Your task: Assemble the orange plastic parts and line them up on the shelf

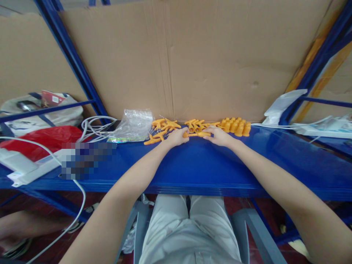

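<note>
My left hand (177,138) is closed around one end of a slim orange-yellow plastic piece with a ridged, screw-like middle (194,134). At the other end of that piece, the fingers of my right hand (220,136) are pinched on it. The piece lies level between both hands, just above or on the blue table. Left of my left hand is a pile of orange T-shaped handles (156,138), with thin metal bits among them. Behind my hands lie more orange parts with hollow ends (194,125). To the right, orange cup-shaped caps (237,125) stand in rows.
A clear plastic bag (134,123) sits left of the pile. Further left are white cables (95,126), a red bag (52,141) and a white power strip (33,172). Cardboard (192,62) walls the back of the blue table (198,165). Another person's leg (30,223) shows lower left.
</note>
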Demonstrator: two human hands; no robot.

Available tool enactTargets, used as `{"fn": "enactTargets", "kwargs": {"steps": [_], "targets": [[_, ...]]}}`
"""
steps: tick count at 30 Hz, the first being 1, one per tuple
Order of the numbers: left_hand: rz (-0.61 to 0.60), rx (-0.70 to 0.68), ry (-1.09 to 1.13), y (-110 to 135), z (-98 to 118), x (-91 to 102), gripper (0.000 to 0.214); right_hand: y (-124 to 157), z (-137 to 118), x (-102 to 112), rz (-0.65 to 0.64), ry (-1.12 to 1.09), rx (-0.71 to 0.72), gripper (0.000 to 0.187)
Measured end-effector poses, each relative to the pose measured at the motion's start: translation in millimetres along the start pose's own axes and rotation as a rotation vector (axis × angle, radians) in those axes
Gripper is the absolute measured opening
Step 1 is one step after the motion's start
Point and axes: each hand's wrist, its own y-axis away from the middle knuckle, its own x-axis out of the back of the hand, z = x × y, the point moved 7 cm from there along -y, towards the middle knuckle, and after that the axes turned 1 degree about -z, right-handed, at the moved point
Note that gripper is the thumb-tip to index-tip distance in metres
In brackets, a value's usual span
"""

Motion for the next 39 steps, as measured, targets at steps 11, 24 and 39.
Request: {"fn": "enactTargets", "kwargs": {"steps": [11,24,39], "targets": [[0.054,0.014,-0.008,-0.5,-4.2,5.4,0.029,0.7,43.1,-7.6,0.038,-0.627,-0.246,0.043],[0.11,0.01,-0.047,0.2,0.7,7.3,0.033,18.5,14.6,-3.8,-0.056,-0.792,-0.7,0.034],[0.157,-0.027,-0.023,-1.9,-4.4,9.3,0.035,18.6,13.1,-2.2,-0.185,-0.941,-0.609,0.027]]}}
